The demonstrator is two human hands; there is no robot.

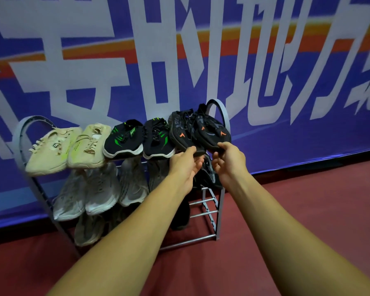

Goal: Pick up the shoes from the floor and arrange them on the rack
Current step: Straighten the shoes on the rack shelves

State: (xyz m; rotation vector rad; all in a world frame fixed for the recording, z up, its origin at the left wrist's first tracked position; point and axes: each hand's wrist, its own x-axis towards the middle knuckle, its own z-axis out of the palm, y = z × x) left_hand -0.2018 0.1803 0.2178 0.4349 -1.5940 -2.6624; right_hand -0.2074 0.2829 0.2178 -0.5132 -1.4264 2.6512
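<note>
Black shoes (198, 129) (top tier) under left hand (185, 162), right hand (229, 157).

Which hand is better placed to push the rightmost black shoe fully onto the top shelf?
Right. The right hand already touches that shoe at its near edge; the left hand is on its neighbour.

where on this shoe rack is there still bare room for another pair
Top tier is crowded: cream pair, green-striped pair, and the orange-marked pair under both hands. Bare rails show low on the rack's right end, beside a dark shoe.
</note>
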